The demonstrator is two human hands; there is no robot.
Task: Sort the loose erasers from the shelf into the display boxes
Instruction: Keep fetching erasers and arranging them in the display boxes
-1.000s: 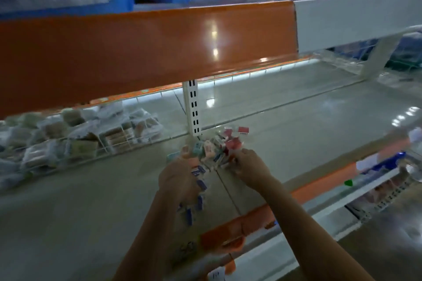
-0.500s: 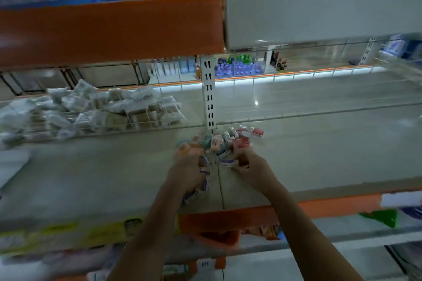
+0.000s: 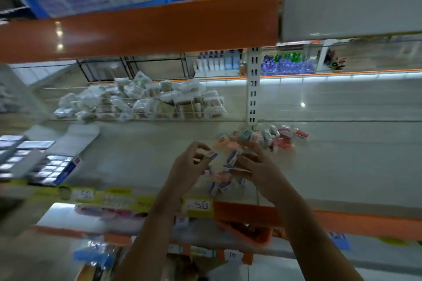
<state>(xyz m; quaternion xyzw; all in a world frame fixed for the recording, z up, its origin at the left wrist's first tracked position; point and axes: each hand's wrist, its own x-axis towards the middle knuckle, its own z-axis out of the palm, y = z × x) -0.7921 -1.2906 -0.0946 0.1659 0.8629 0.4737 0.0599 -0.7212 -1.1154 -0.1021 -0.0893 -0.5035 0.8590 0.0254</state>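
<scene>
Blue-and-white wrapped erasers sit pinched in both hands above a grey shop shelf: the left hand curls its fingertips round one small eraser, while the right hand holds another upright between thumb and fingers. Directly under and between the hands, a loose heap of erasers lies on the shelf, several spilling toward its front edge. Just beyond the hands a second scatter of erasers, pink, orange, teal and red, trails to the right past the base of the white slotted upright. Well apart to the left stand the display boxes, one blue-sided and showing rows of dark-wrapped pieces, with an open white lid behind. Farther back, a wire basket holds pale plastic-wrapped packs. Yellow price labels run along the shelf's front lip, beneath an orange rail overhead.

The sort looks to be at an early or middle stage: the boxes appear partly filled, though motion blur hides how full, and two sizeable piles remain on the shelf to be gathered and carried left.
</scene>
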